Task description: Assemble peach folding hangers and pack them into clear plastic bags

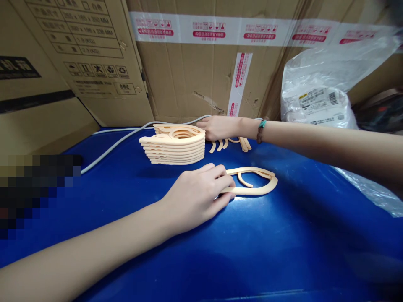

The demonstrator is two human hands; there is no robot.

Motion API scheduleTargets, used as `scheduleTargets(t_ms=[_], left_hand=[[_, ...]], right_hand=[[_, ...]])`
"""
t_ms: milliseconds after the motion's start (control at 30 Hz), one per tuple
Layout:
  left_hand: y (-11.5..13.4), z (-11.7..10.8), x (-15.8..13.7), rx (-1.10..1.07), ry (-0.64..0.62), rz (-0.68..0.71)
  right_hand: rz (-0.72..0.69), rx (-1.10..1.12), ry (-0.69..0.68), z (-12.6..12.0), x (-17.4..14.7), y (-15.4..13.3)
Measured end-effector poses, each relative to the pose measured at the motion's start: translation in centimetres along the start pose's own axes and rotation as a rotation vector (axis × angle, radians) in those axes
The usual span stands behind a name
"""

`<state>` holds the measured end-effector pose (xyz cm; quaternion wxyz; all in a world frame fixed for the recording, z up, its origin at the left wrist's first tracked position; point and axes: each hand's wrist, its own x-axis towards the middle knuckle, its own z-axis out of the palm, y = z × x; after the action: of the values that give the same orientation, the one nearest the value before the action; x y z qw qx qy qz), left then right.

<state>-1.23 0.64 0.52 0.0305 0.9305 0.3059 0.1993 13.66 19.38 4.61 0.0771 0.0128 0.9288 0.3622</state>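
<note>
My L hand (204, 191) grips a cream looped plastic piece (252, 191), prob. to steady it; R hand (218, 127) grip partly hidden, can't tell.

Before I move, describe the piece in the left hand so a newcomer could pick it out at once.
Find the blue tabletop in front of the cardboard. Near the tabletop's middle, the left hand holds one end of a cream looped piece, its rounded end pointing right and a curved strip showing inside the loop. Unlike the layered cream stack behind, it is a single piece.
</note>
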Motion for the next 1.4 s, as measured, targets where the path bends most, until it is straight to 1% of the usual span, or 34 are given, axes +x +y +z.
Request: scheduleTargets(t_ms=[133, 267, 367, 467, 533, 600, 633, 700, 767, 967, 1067, 1200, 1300, 1400], left_hand=[[0.0, 0.0, 0.0, -0.005, -0.011, -0.003], [0.0, 0.0, 0.0, -0.004, -0.007, 0.000], [0.0, 0.0, 0.0, -0.001, -0.003, 0.003], [0.0, 0.0, 0.0, 0.004, 0.002, 0.006], [0.0, 0.0, 0.0, 0.004, 0.003, 0.010], [0.0, 0.0, 0.0, 0.005, 0.005, 0.012], [0.0, 0.1, 0.0, 0.005, 0.006, 0.014], [0.0, 0.1, 0.0, 0.006, 0.013, 0.015], [0.0, 0.1, 0.0, 0.005, 0.012, 0.016], [-0.1, 0.0, 0.0, 0.002, 0.004, 0.010], [-0.1, 0.0, 0.1, 0.003, -0.006, 0.008], [0.0, 0.0, 0.1, 0.009, -0.002, 0.006], [0.0, 0.0, 0.1, 0.012, 0.004, 0.013], [0.0, 0.0, 0.0, 0.009, 0.011, 0.019]], right_hand=[[-0.003, -0.026, -0.001, 0.2, 0.0, 0.0], [0.081, -0.009, 0.037, 0.4, -0.3, -0.1], [0.157, 0.047, 0.064, 0.8, -0.6, -0.1], [0.335, 0.170, 0.119, 1.6, -0.7, 0.0], [0.461, 0.347, 0.151, 2.2, -0.5, 0.1], [0.510, 0.548, 0.155, 2.7, -0.1, 0.3], [0.504, 0.627, 0.147, 2.8, 0.1, 0.4], [0.466, 0.714, 0.131, 3.0, 0.5, 0.5], [0.436, 0.754, 0.130, 3.1, 0.7, 0.7], [0.411, 0.816, 0.167, 3.5, 0.5, 1.1], [0.400, 0.796, 0.213, 3.4, 0.3, 0.9], [0.382, 0.719, 0.266, 2.2, 0.3, 0.0], [0.362, 0.651, 0.265, 1.2, 0.4, -0.7], [0.352, 0.596, 0.234, 0.8, 0.5, -1.0]])
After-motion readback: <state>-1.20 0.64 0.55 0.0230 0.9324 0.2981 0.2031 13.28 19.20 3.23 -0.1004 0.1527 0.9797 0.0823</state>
